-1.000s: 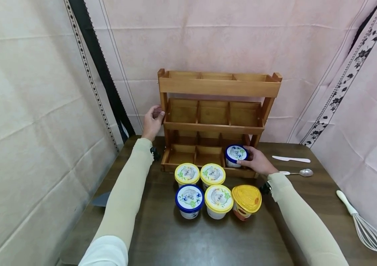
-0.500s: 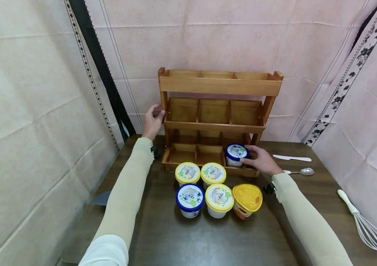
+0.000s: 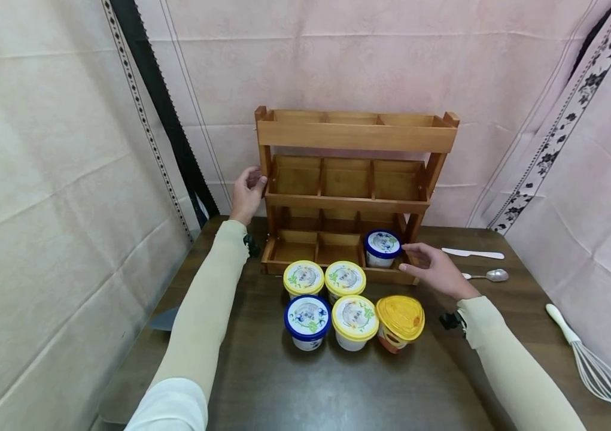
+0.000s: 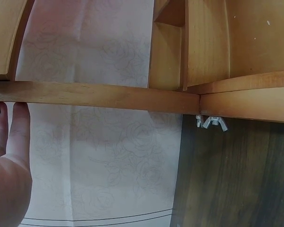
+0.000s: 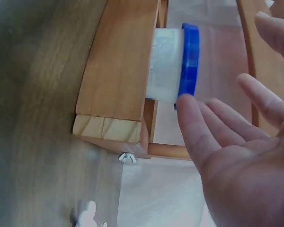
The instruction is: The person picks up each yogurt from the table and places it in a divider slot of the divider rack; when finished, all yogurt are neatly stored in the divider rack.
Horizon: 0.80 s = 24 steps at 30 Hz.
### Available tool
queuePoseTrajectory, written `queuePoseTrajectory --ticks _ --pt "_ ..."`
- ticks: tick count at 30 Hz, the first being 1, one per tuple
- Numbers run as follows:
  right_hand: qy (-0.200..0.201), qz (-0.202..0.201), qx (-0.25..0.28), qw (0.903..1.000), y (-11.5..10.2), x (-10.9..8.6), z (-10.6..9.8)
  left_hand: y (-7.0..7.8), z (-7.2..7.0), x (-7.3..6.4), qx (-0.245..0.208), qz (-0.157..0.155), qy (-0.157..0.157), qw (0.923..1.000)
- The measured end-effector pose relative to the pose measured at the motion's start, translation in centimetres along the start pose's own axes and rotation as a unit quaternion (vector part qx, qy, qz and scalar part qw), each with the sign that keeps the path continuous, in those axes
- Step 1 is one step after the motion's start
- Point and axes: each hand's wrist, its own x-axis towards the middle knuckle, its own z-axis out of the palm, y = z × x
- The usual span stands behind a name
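Clerk: Where is the blue-lidded tub point(image 3: 383, 250) found?

Inspector: It is seated upright at the right-hand end of the lowest tier point(image 3: 294, 246) of the wooden rack point(image 3: 356, 139). It is stood behind the front board point(image 5: 116, 56), by which sliding off is presumably prevented.

Clerk: Is it gripped?

Inspector: No grip is shown. The fingers of the right hand point(image 3: 437, 270) are parted and loose at its right side, with nothing held. A fingertip is seen close to the lid point(image 5: 190, 61); contact cannot be confirmed. The weight is judged to be borne by the rack alone.

Clerk: And the left hand point(image 3: 247, 193)?

Inspector: It is set at the left post point(image 4: 109, 98). The post's edge is met by the fingers, but whether it is clasped or merely touched cannot be told. The hand is judged to be placed there to steady the rack.

Clerk: What is noted on the table point(image 3: 364, 395)?

Inspector: Three yellow-topped tubs point(image 3: 355, 320), another blue-topped tub point(image 3: 307, 322) and a yellow cup point(image 3: 400, 320) are grouped before the rack, probably for easy reach. The knife point(image 3: 472, 254), spoon point(image 3: 496, 275) and whisk point(image 3: 587, 359) are laid to the right, apparently out of the way.
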Motion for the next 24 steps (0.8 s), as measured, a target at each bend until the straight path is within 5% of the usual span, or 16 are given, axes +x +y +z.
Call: queuePoseTrajectory --ticks 24 --pt "-0.038 -0.076 0.028 0.996 -1.4 -7.7 1.3 -0.1 0.0 -0.1 0.004 0.007 0.0 1.0"
